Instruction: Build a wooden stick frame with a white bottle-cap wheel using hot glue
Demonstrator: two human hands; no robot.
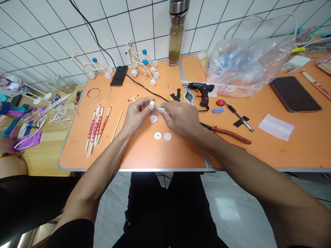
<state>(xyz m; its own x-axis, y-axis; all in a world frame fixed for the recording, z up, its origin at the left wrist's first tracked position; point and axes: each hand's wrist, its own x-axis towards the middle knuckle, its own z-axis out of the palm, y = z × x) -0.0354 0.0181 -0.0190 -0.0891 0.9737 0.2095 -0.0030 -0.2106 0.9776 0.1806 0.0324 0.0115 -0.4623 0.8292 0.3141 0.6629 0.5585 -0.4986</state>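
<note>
My left hand (139, 113) pinches a small white piece (152, 103) between thumb and fingertips. Closed around a slim metal tool (159, 108), my right hand (182, 117) brings its tip against or very near that piece. Most of the tool is hidden in the grip, so its kind does not show. Just below the hands lies a white plastic wheel (153, 119). Nearer the table edge are a ridged white wheel (158, 135) and a plain pale disc (168, 136). Red-handled pliers (230, 134) rest partly under my right forearm.
Wrapped chopsticks (96, 127) and a bare stick (117, 126) lie left. Behind stand stick models with blue tops (144, 62), a phone (119, 75) and a tea bottle (177, 38). A glue gun (203, 91), pen (239, 116) and plastic bag (248, 63) are right. Another person's arm (11, 162) is far left.
</note>
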